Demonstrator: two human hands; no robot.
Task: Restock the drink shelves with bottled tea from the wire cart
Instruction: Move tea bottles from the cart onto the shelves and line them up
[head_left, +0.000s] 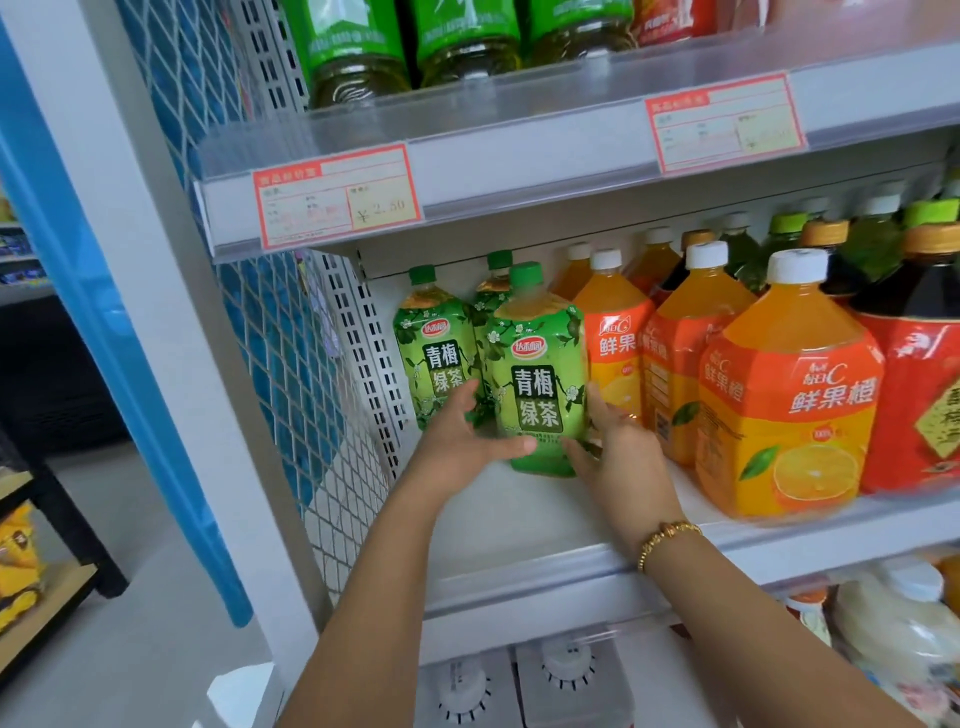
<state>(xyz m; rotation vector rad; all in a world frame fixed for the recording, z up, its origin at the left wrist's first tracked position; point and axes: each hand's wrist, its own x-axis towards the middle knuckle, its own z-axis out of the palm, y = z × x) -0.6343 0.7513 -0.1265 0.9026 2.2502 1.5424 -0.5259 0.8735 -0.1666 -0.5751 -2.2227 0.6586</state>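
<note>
Gold bracelet (667, 540): circled the right wrist at 5 o'clock of the frame, close to the camera.
White caps (462, 686): two ribbed lids sat on the level below, at 6 o'clock; no writing was legible.
Middle shelf (519, 519): white board showed at 6 and 8 o'clock of the held bottle, so this column probably had room for more tea.
Left hand (457, 441): clamped on the held tea bottle (540, 384) at its 8 o'clock, thumb across the lower front of the label.
Right hand (618, 452): wrapped round the same bottle at its 4 o'clock.
Held tea bottle: green-capped and upright at the shelf's left end; whether its base touched the board could not be told.
Its label: a red oval logo, seemingly 达利园, above 青梅绿茶 in white, among white blossoms.
Rear tea bottles (436, 353): two of the same kind stood behind, at 10 and 12 o'clock.
Progress: the placing looked under way, roughly the third bottle here; the wire cart was out of view, so the remaining stock could not be judged.
Orange juice bottles (789, 405): rows at 3 o'clock, white-capped, labels reading 鲜果橙.
Dark bottle (919, 389): at far 3 o'clock, red label, its writing cut off.
Price tag (337, 195): red-bordered, at 11 o'clock, reading ¥ 2.50; the rest was blurred.
Second price tag (724, 122): at 1 o'clock, illegible.
Upper bottles (405, 47): green-sleeved, at 12 o'clock, print blurred.
</note>
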